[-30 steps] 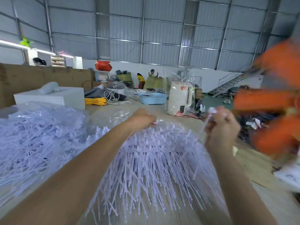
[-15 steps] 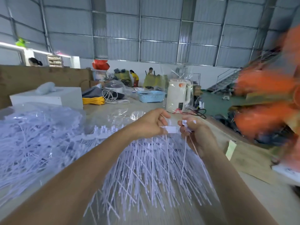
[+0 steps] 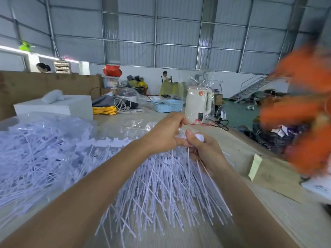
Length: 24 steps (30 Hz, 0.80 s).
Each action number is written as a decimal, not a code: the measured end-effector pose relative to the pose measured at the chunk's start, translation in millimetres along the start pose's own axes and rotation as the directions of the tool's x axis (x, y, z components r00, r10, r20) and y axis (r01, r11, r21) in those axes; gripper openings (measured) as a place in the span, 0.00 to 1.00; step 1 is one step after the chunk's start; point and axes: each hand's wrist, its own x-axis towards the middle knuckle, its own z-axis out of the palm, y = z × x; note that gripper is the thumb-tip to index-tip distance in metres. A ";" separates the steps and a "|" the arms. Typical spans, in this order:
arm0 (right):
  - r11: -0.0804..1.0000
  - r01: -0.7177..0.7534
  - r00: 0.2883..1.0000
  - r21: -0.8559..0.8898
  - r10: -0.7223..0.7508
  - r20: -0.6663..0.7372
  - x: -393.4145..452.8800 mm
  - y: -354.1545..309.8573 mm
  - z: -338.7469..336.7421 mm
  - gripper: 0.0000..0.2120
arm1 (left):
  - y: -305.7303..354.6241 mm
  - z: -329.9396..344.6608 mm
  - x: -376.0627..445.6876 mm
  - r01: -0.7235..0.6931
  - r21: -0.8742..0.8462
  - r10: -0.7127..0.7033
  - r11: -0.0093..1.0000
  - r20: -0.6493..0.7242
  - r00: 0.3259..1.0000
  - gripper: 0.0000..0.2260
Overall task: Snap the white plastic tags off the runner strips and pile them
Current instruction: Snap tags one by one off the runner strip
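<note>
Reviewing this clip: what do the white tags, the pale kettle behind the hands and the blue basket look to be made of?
White tags: thin plastic, matte; the long stems splay and bend without kinking. Kettle: looks like smooth cream plastic with a soft sheen, wrapped in crinkled clear film; the body material is not certain. Blue basket: moulded plastic, judging by its slotted wall and even colour.

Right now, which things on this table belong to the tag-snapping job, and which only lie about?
Job:
left hand
right hand
runner strip
pile of white tags
heap of tags

Lying about:
white kettle
blue basket
yellow cable
white box
</note>
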 end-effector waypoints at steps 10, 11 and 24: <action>0.976 0.193 0.981 0.098 -0.191 -0.030 6.0 8.7 3.4 0.13 | -10.4 -5.5 -5.5 0.288 -0.411 -0.201 0.865 0.243 0.949 0.13; 0.972 0.204 0.979 0.113 -0.200 -0.046 5.6 8.8 4.0 0.13 | -8.4 -5.0 -4.2 0.306 -0.430 -0.219 0.850 0.240 0.946 0.13; 0.805 0.451 0.878 0.387 -0.321 -0.355 4.7 -42.4 -46.2 0.17 | -34.4 -14.2 -6.8 0.505 -0.369 -0.480 0.780 0.164 0.862 0.12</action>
